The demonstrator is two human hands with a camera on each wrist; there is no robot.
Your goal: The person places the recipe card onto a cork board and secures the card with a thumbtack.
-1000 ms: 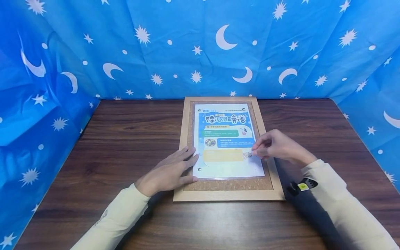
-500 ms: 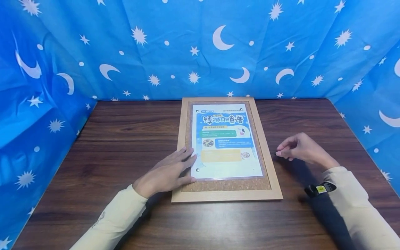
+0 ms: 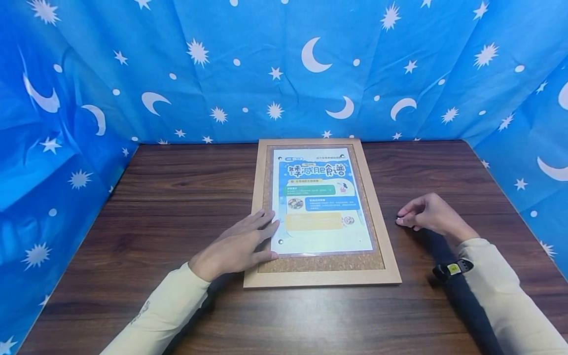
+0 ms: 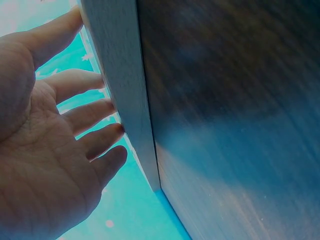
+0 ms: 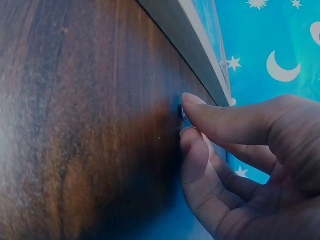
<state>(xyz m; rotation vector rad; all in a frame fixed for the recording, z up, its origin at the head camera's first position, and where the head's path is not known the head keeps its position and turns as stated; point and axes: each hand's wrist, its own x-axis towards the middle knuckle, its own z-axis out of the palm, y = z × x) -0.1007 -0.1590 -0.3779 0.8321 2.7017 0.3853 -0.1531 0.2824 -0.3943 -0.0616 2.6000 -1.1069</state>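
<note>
A cork board (image 3: pixel 319 264) with a pale wooden frame lies on the table. On it lies a printed poster (image 3: pixel 326 236) under a clear sheet, with silver thumbtacks (image 3: pixel 280 241) at its lower left and both upper corners. My left hand (image 3: pixel 235 246) rests its spread fingers on the board's left edge; in the left wrist view the fingertips reach over the frame (image 4: pixel 117 65). To the right of the board, my right hand (image 3: pixel 437 217) pinches a small shiny thumbtack (image 5: pixel 184 115) between thumb and index finger at the tabletop. The fingertips mostly hide it.
The dark wood-grain table (image 3: pixel 177 197) extends on both sides of the board. A blue cloth (image 3: pixel 266 74) with white moons and stars hangs behind and at both sides. A black band with a yellow label (image 3: pixel 453 268) is round the right wrist.
My right hand has moved off the poster's right edge to the tabletop beside the board and lowered slightly, where a small shiny thumbtack now shows at its fingertips. The left hand stays on the board.
</note>
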